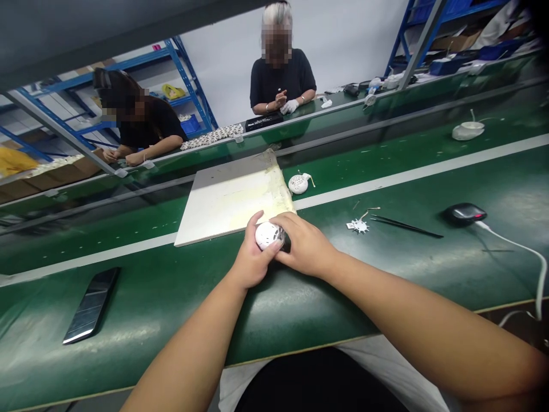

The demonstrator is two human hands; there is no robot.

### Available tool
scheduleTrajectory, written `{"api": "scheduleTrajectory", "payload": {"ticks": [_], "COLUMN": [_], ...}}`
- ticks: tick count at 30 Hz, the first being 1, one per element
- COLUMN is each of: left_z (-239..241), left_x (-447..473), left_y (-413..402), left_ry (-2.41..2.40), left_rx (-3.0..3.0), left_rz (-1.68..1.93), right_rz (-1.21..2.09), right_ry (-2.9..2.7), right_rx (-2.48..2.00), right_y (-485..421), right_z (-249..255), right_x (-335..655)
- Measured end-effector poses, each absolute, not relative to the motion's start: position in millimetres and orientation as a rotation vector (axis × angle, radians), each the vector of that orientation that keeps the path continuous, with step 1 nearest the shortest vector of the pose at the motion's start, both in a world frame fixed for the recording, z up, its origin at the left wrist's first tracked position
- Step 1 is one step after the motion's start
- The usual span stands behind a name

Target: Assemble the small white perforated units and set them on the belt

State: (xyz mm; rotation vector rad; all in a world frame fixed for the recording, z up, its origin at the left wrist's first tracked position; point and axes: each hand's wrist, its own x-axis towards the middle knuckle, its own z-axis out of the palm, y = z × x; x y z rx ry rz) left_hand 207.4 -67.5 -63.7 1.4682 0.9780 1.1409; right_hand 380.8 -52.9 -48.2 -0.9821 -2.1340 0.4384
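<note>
Both hands meet around a small round white housing (266, 234) with slots in its face and a dark part at its right side. My left hand (251, 257) is closed on its left, the thumb across the front. From the right, my right hand (306, 243) grips the same piece; its fingers cover much of the dark part. Just beyond lies a white board (227, 197) with yellowish stains. Beside the board's right edge rests a similar white round housing (298, 183) with a grille and a short stem.
Right of my hands lie a white spiky-edged part (358, 226), black tweezers (407, 226) and a black device (465, 214) with a white cable (514, 246). A phone (92, 303) lies at left. Across the bench two people work behind a rail; a white part (467, 130) sits far right.
</note>
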Motion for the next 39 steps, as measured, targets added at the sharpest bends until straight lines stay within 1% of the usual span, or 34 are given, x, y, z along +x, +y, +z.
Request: {"api": "scheduleTrajectory", "payload": {"ticks": [3,6,12,15,23,30,33,35,37,39], "left_z": [-55,-51,-52,-49,-44,-47,-55,-62,-67,-70], "left_x": [206,201,196,200,212,210,207,207,208,209], "left_y": [-71,-72,-74,-75,-78,-78,-73,-68,-64,-61], "left_ry": [1.085,1.077,1.116,1.088,0.939,1.112,1.201,1.201,1.17,1.161], "left_rx": [1.615,1.662,1.839,1.837,2.024,1.873,1.647,1.501,1.423,1.416], "left_rz": [1.142,1.186,1.156,1.182,1.023,1.186,1.28,1.296,1.266,1.233], "right_rz": [0.561,0.844,1.337,1.445,1.374,1.305,1.255,1.063,0.764,0.439], "right_ry": [-2.135,-2.071,-1.784,-1.675,-1.744,-1.726,-1.674,-1.658,-1.673,-1.766], "right_rx": [-0.845,-0.702,-0.719,-0.629,-0.66,-0.718,-0.877,-1.094,-1.303,-1.395], "right_y": [-49,-44,-38,-37,-39,-43,-30,-11,17,48], "right_z": [-48,-49,-59,-64,-67,-64,-66,-67,-67,-67], "right_x": [387,393,389,385,386,385,391,401,412,421]}}
